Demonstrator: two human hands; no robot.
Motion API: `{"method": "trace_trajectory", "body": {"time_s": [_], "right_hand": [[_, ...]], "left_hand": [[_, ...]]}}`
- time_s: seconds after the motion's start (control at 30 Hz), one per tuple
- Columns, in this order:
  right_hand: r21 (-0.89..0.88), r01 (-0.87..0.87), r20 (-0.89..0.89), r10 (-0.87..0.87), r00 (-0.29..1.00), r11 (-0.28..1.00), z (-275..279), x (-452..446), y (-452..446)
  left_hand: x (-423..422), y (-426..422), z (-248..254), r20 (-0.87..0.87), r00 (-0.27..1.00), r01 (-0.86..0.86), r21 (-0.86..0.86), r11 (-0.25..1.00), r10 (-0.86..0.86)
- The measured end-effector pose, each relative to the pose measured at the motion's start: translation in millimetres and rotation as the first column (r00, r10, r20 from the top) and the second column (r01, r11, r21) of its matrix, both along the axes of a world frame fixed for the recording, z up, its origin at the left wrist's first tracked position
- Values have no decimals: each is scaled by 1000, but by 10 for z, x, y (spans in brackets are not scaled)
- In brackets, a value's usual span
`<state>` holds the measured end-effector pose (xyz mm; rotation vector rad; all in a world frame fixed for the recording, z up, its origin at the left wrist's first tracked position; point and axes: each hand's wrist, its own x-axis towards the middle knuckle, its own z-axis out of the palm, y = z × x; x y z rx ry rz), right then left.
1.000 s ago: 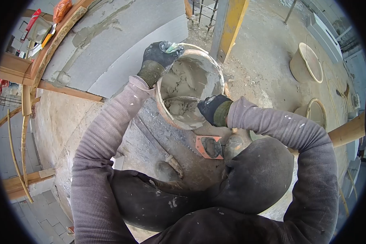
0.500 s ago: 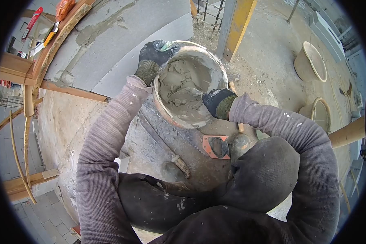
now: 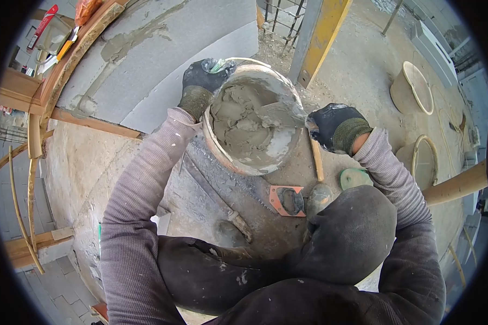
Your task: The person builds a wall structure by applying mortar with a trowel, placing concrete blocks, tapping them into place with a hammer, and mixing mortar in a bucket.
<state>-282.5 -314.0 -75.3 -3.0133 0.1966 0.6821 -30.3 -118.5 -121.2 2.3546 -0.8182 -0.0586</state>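
Grey wet mortar (image 3: 238, 122) fills part of a round bucket (image 3: 219, 151) in front of me. My left hand (image 3: 203, 81), in a dark glove, is closed on the bucket's far-left rim, with some crumpled clear plastic at its fingers. My right hand (image 3: 336, 128), also gloved, is closed just outside the right rim. It holds a trowel, whose mortar-smeared blade (image 3: 278, 114) reaches over the rim into the bucket. The trowel's handle is hidden in the glove. Below that hand lies a wooden tool handle (image 3: 316, 157) on the floor.
A handsaw (image 3: 287, 200) with an orange grip and a long blade (image 3: 209, 184) with a worn handle lie near my feet. Grey blocks (image 3: 162, 59) stand at the upper left. A yellow post (image 3: 322, 40) rises behind the bucket. Two more buckets, one upright (image 3: 412, 89), stand right.
My right hand has moved right, from inside the bucket to beyond its rim, drawing the trowel across the mortar. My left hand stays on the rim.
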Motion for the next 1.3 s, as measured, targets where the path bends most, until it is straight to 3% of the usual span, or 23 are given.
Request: {"method": "trace_trajectory", "body": {"time_s": [0.1, 0.17, 0.23, 0.3, 0.33, 0.37, 0.4, 0.47, 0.53, 0.6, 0.67, 0.73, 0.8, 0.9, 1.0, 1.03, 1.1, 1.13, 1.2, 1.27, 1.3], "right_hand": [[63, -38, -66, 42, 997, 997, -439, 3, 43], [204, -114, 13, 114, 993, 972, -734, 62, 246], [168, -204, 164, 176, 971, 965, -800, 56, 526], [155, -199, 195, 167, 966, 968, -619, 70, 537], [119, -210, 206, 183, 961, 970, -468, 43, 492], [77, -207, 258, 181, 949, 975, -405, -5, 424], [35, -204, 308, 183, 933, 978, -340, -35, 355], [68, -188, 309, 159, 938, 980, -187, -60, 236], [134, -154, 441, 81, 894, 979, -249, -68, 151], [242, -164, 459, 36, 888, 956, -424, 1, 142], [393, -270, 700, -95, 708, 879, -587, 107, 186], [408, -302, 718, -98, 689, 862, -718, 179, 269], [421, -334, 734, -100, 672, 843, -807, 220, 324], [491, -470, 773, -118, 623, 734, -859, 199, 304], [603, -513, 732, -169, 659, 611, -973, 293, 185], [579, -525, 749, -152, 645, 624, -938, 350, 136], [616, -543, 727, -146, 671, 571, -934, 455, 46], [652, -555, 704, -141, 696, 517, -927, 510, 5], [647, -563, 708, -133, 693, 515, -905, 663, -61], [570, -646, 784, -102, 613, 507, -949, 867, -127], [526, -635, 793, -56, 607, 565, -884, 1033, -170]], "left_hand": [[-54, -35, -65, -29, 999, 29, -88, 996, -32], [-215, -124, 27, 60, 998, 10, -29, 1000, -8], [-251, -164, 160, 179, 983, -35, 29, 999, 29], [-242, -126, 189, -30, 994, -107, -10, 994, 107], [-147, -26, 100, -3, 993, -119, -3, 993, 119], [19, 95, -48, -141, 973, -190, -51, 980, 181], [171, 231, -181, -281, 931, -268, -94, 959, 232], [229, 663, -441, -608, 792, -399, -451, 798, 52], [258, 1119, -726, -736, 670, -569, -425, 705, 97], [31, 1378, -895, -747, 662, -596, -469, 651, 68], [31, 1426, -898, -750, 661, -615, -518, 595, 29], [133, 1412, -866, -675, 730, -508, -433, 745, 106], [205, 1240, -777, -653, 754, -493, -483, 724, 77], [334, 1049, -664, -593, 805, -341, -464, 818, -1], [556, 895, -765, -617, 787, -364, -481, 797, -12], [636, 913, -819, -616, 788, -366, -481, 796, -10], [769, 1009, -936, -501, 857, -306, -304, 902, 122], [784, 1025, -945, -496, 860, -302, -304, 903, 121], [763, 1036, -958, -309, 938, -232, -227, 946, 156], [710, 971, -886, -259, 948, -240, -197, 951, 185], [686, 938, -848, -215, 952, -252, -158, 955, 216]]}}
